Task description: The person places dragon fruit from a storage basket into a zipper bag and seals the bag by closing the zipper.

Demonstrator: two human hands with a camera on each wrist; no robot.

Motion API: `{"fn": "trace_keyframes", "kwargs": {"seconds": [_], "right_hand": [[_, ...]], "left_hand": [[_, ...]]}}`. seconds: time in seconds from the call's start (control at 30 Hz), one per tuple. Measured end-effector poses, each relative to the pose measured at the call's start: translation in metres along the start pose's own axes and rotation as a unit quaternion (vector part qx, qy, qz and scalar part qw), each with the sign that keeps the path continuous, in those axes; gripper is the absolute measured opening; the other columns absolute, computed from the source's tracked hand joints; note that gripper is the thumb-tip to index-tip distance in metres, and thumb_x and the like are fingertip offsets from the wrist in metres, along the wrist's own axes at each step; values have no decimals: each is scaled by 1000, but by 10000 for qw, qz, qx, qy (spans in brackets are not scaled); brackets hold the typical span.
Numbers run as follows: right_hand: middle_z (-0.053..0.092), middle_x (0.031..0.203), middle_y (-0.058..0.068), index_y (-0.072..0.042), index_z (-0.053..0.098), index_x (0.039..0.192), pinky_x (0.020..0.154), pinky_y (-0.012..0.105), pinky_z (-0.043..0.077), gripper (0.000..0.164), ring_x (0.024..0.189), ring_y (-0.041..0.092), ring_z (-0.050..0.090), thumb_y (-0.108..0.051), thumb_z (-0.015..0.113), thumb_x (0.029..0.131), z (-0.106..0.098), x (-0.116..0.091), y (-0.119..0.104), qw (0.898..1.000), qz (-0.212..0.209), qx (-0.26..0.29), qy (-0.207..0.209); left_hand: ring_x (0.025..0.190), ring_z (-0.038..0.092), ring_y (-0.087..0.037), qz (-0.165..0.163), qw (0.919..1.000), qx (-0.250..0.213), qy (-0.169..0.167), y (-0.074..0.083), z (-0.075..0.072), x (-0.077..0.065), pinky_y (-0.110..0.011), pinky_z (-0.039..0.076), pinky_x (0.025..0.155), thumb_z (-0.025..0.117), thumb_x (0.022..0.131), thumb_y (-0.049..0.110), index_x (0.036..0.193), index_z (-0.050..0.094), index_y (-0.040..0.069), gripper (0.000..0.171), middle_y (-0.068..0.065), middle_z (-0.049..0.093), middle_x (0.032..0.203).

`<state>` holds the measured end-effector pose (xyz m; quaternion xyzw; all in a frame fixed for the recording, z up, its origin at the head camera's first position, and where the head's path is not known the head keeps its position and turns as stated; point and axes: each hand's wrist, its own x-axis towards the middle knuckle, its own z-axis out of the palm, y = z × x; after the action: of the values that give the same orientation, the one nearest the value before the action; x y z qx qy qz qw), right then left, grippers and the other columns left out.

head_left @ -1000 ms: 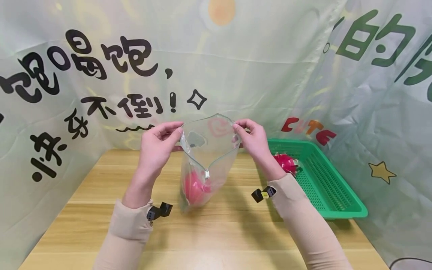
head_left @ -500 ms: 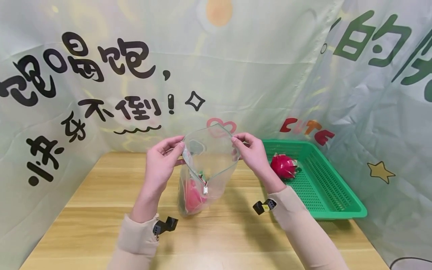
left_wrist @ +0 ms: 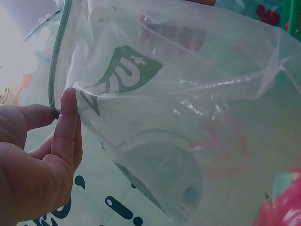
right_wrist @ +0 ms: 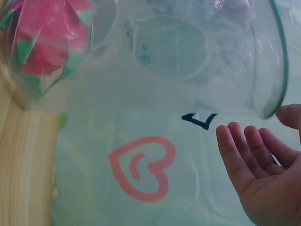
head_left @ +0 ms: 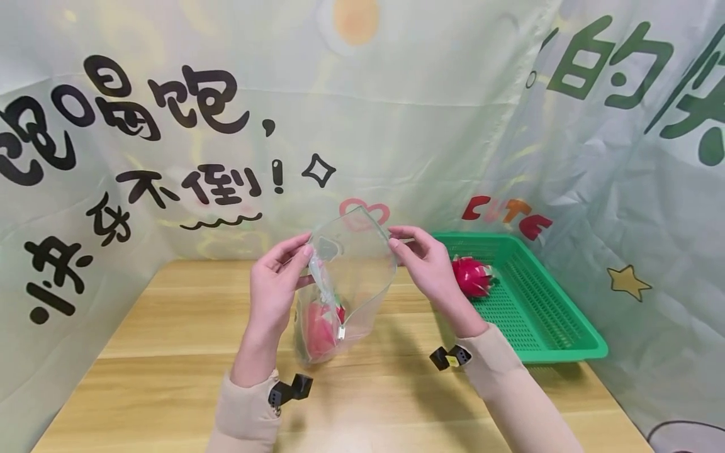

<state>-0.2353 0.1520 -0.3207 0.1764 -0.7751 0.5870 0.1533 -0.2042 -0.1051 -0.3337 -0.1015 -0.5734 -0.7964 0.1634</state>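
Observation:
A clear zip bag point(head_left: 365, 270) stands on the table, its mouth spread wide and a white slider point(head_left: 341, 332) at the near end of the rim. Inside, low down, sits a dragon fruit point(head_left: 320, 330), pink with green tips. My left hand point(head_left: 277, 283) pinches the left side of the rim; the left wrist view shows thumb point(left_wrist: 40, 117) and fingers meeting on the edge. At the opposite side is my right hand point(head_left: 427, 270). Its thumb point(right_wrist: 288, 115) touches the rim, while its fingers point(right_wrist: 230, 150) stretch loosely outside, apart from the film.
To the right, a green plastic basket point(head_left: 566, 314) holds another dragon fruit point(head_left: 472, 277) near its left wall. The wooden table point(head_left: 170, 327) ends at a printed cloth backdrop point(head_left: 430, 145), which also closes both sides.
Both hands and the bag's rim have come down a little, the left hand also shifting right. The right hand's fingers have loosened at the rim. The view has turned slightly right.

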Motion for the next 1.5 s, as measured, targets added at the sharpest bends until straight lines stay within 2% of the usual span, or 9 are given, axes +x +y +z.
{"fn": "trace_keyframes", "kwargs": {"seconds": [0.23, 0.47, 0.87, 1.03, 1.17, 1.23, 1.33, 1.43, 1.5], "right_hand": [[64, 131, 20, 2, 60, 138, 87, 33, 63, 35, 105, 17, 70, -6, 62, 104, -20, -3, 7, 9967, -718, 368, -72], [62, 137, 19, -2, 58, 143, 92, 22, 59, 38, 112, 13, 68, -9, 61, 106, -52, -4, 18, 9955, -929, -146, 62], [54, 151, 14, -12, 49, 154, 96, 14, 53, 50, 133, 19, 57, -10, 61, 105, -113, 1, 56, 9931, -653, -951, -213], [51, 156, 10, -20, 46, 158, 91, 12, 53, 57, 138, 17, 52, -16, 65, 104, -133, 10, 72, 9900, -270, -1332, -385], [47, 159, 7, -21, 42, 160, 98, 9, 47, 63, 142, 19, 46, -17, 68, 102, -145, 19, 89, 9855, -41, -1582, -612], [45, 161, 5, -21, 41, 161, 106, 14, 43, 67, 144, 23, 43, -17, 70, 101, -151, 23, 98, 9829, 56, -1687, -737], [41, 163, 7, -21, 36, 163, 119, 42, 39, 73, 147, 34, 37, -21, 73, 99, -159, 27, 110, 9776, 260, -1859, -950], [35, 166, 12, -21, 31, 165, 116, 71, 30, 80, 150, 43, 29, -28, 75, 98, -168, 30, 121, 9684, 563, -2129, -1172], [30, 168, 16, -21, 29, 165, 112, 79, 28, 84, 150, 48, 25, -32, 75, 96, -174, 32, 127, 9617, 760, -2283, -1311]], "left_hand": [[81, 74, -15, -6, 9999, -122, 92, -2, -5, -5, -33, 66, 67, 68, 99, 0, 130, 67, -6, 32, -1, 73, 96], [80, 75, -15, -41, 9997, -206, 108, -3, -7, -8, -33, 66, 68, 67, 99, -2, 130, 66, -8, 32, -1, 73, 95], [80, 74, -15, 46, 9999, -145, 59, -3, -8, -6, -32, 66, 70, 67, 98, -4, 129, 66, -9, 31, -1, 73, 94], [80, 74, -16, 79, 9998, -162, 39, -3, -7, -5, -32, 66, 70, 67, 98, -5, 129, 66, -9, 32, -2, 73, 94], [80, 74, -15, 61, 9999, -143, 44, -4, -8, -4, -33, 66, 70, 67, 98, -4, 129, 66, -9, 31, -2, 73, 94], [80, 73, -14, 50, 9999, -134, 46, -4, -8, -4, -33, 66, 70, 67, 98, -4, 129, 66, -8, 31, -2, 73, 94], [80, 73, -14, 41, 9999, -125, 61, -4, -8, -3, -33, 66, 71, 67, 98, -4, 129, 67, -8, 31, -2, 72, 94], [81, 73, -14, 44, 9999, -130, 56, -3, -8, -2, -34, 66, 72, 67, 98, -4, 129, 66, -8, 31, -2, 72, 94], [81, 73, -14, 43, 9999, -125, 51, -3, -8, -1, -34, 66, 72, 67, 98, -4, 129, 66, -9, 31, -2, 72, 94]]}}
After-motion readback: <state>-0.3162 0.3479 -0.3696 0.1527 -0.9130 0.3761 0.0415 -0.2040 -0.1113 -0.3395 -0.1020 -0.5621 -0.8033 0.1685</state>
